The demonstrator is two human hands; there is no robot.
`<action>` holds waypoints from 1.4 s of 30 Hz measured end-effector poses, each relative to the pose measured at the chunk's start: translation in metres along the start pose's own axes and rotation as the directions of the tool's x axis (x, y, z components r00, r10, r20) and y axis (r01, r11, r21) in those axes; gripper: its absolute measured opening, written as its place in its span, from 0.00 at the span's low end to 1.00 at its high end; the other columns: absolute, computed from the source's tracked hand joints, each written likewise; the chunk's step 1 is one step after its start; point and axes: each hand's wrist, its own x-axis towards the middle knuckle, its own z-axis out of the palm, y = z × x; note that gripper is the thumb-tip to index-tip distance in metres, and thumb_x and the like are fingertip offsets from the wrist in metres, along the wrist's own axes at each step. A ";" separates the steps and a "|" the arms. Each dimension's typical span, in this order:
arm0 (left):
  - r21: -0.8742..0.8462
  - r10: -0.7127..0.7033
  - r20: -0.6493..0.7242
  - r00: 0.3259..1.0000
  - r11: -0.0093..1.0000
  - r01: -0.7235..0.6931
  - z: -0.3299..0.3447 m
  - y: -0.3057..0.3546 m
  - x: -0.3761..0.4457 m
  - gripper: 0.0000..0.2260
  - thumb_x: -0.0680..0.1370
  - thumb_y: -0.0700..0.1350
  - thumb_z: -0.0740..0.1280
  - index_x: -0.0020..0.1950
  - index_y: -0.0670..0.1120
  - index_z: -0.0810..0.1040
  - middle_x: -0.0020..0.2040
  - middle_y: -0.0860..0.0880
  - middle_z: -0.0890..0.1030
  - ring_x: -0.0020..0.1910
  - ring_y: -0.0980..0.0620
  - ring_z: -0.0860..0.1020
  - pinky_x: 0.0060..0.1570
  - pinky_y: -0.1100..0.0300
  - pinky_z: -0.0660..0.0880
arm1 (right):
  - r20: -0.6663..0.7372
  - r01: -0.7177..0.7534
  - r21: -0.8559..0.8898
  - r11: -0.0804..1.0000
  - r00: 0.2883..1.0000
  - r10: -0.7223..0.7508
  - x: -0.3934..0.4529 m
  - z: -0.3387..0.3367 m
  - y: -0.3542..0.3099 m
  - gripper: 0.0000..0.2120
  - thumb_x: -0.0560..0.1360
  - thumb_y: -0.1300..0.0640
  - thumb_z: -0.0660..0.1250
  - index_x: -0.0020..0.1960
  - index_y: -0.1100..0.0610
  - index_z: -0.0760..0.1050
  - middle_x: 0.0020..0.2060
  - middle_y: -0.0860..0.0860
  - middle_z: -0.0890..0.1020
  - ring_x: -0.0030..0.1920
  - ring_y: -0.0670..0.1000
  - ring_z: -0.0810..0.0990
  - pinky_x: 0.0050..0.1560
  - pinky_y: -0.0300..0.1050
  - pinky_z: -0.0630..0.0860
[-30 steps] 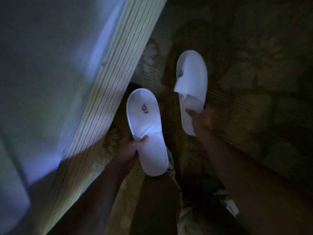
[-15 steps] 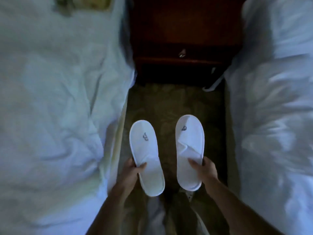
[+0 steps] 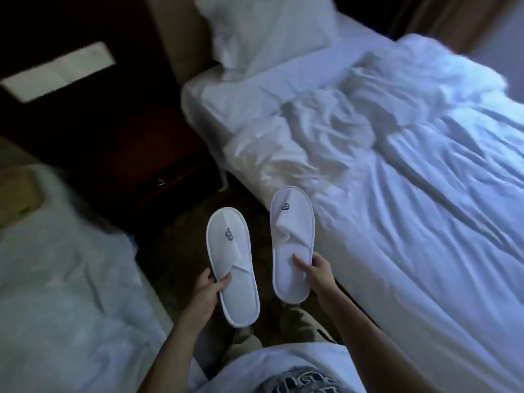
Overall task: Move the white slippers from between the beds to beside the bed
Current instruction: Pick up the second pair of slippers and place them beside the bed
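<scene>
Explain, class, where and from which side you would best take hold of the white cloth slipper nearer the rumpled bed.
Grip the white cloth slipper at its flat open heel half, coming from its outer long edge, as the right hand does: thumb on the insole, fingers underneath. The sole is thin and flat, so a pinch across the edge suits it; the toe half is covered by the soft, creased upper.

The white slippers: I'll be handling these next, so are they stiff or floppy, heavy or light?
Probably light: each hand, left hand and right hand, holds a slipper by thumb pinch. Likely thin yet fairly stiff, since neither droops.
</scene>
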 end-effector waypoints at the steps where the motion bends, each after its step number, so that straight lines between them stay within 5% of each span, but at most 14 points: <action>1: 0.057 -0.020 0.068 0.997 0.998 0.016 0.012 -0.002 -0.002 0.24 0.71 0.40 0.74 0.65 0.39 0.74 0.60 0.40 0.82 0.55 0.42 0.82 0.45 0.53 0.81 | -0.057 -0.022 0.062 0.998 0.998 0.026 -0.015 -0.016 0.013 0.19 0.70 0.48 0.72 0.56 0.59 0.78 0.52 0.57 0.83 0.52 0.59 0.82 0.55 0.59 0.79; 4: 0.234 -0.073 0.250 0.966 0.972 0.012 0.052 -0.010 -0.020 0.21 0.74 0.38 0.72 0.66 0.39 0.73 0.60 0.40 0.82 0.53 0.44 0.82 0.44 0.55 0.81 | -0.229 -0.038 0.228 0.973 0.969 0.092 -0.072 -0.063 0.059 0.19 0.71 0.49 0.72 0.56 0.60 0.77 0.52 0.57 0.83 0.52 0.59 0.81 0.56 0.59 0.79; 10: 0.549 -0.197 0.551 0.811 0.818 -0.174 0.167 -0.034 -0.070 0.22 0.74 0.40 0.72 0.67 0.42 0.72 0.60 0.40 0.81 0.57 0.38 0.81 0.56 0.40 0.78 | -0.491 0.042 0.540 0.840 0.827 0.274 -0.176 -0.145 0.162 0.20 0.70 0.49 0.72 0.56 0.60 0.76 0.52 0.57 0.82 0.52 0.59 0.82 0.53 0.59 0.80; 14: 0.624 -0.278 0.668 0.691 0.715 -0.316 0.255 -0.083 -0.117 0.20 0.73 0.40 0.73 0.64 0.45 0.75 0.59 0.41 0.82 0.56 0.38 0.82 0.56 0.39 0.79 | -0.577 0.165 0.669 0.725 0.730 0.366 -0.242 -0.194 0.235 0.20 0.71 0.50 0.71 0.58 0.60 0.75 0.51 0.55 0.82 0.50 0.55 0.82 0.43 0.47 0.80; 22: 0.709 -0.475 0.702 0.530 0.537 -0.457 0.419 -0.263 -0.230 0.24 0.71 0.41 0.75 0.66 0.43 0.75 0.61 0.40 0.81 0.57 0.38 0.81 0.56 0.40 0.79 | -0.641 0.352 0.759 0.547 0.551 0.535 -0.371 -0.323 0.403 0.15 0.73 0.55 0.70 0.54 0.64 0.76 0.50 0.58 0.82 0.43 0.49 0.81 0.39 0.42 0.78; 31: 0.669 -0.641 0.694 0.326 0.408 -0.622 0.568 -0.404 -0.367 0.21 0.70 0.39 0.75 0.63 0.45 0.77 0.57 0.42 0.84 0.54 0.40 0.83 0.47 0.50 0.80 | -0.624 0.411 0.773 0.483 0.356 0.695 -0.464 -0.446 0.519 0.16 0.72 0.54 0.71 0.55 0.60 0.74 0.46 0.53 0.82 0.41 0.46 0.79 0.34 0.39 0.74; 34: 0.674 -0.670 0.672 0.315 0.378 -0.635 0.620 -0.431 -0.381 0.20 0.73 0.43 0.73 0.64 0.42 0.76 0.57 0.38 0.83 0.50 0.40 0.84 0.45 0.49 0.80 | -0.587 0.422 0.796 0.434 0.365 0.722 -0.462 -0.487 0.541 0.20 0.71 0.54 0.73 0.58 0.60 0.73 0.49 0.54 0.82 0.46 0.50 0.80 0.40 0.44 0.78; 37: 0.713 -0.666 0.646 0.374 0.349 -0.609 0.682 -0.459 -0.396 0.17 0.76 0.50 0.69 0.61 0.44 0.78 0.50 0.41 0.86 0.44 0.44 0.86 0.39 0.52 0.81 | -0.559 0.411 0.818 0.402 0.404 0.724 -0.452 -0.539 0.555 0.23 0.70 0.53 0.74 0.61 0.58 0.72 0.54 0.56 0.81 0.53 0.55 0.80 0.52 0.53 0.80; 39: 0.708 -0.658 0.649 0.382 0.337 -0.621 0.727 -0.479 -0.403 0.12 0.80 0.50 0.64 0.57 0.45 0.79 0.43 0.46 0.87 0.37 0.50 0.86 0.34 0.57 0.80 | -0.563 0.433 0.811 0.393 0.397 0.725 -0.446 -0.582 0.561 0.22 0.71 0.52 0.72 0.61 0.58 0.71 0.54 0.56 0.81 0.52 0.55 0.81 0.51 0.51 0.80; 42: 0.724 -0.675 0.620 0.400 0.296 -0.624 0.798 -0.500 -0.412 0.11 0.80 0.51 0.63 0.56 0.47 0.80 0.48 0.42 0.86 0.39 0.50 0.85 0.37 0.55 0.80 | -0.544 0.445 0.818 0.363 0.394 0.741 -0.438 -0.653 0.564 0.19 0.74 0.48 0.67 0.59 0.58 0.71 0.53 0.56 0.81 0.51 0.53 0.81 0.51 0.50 0.79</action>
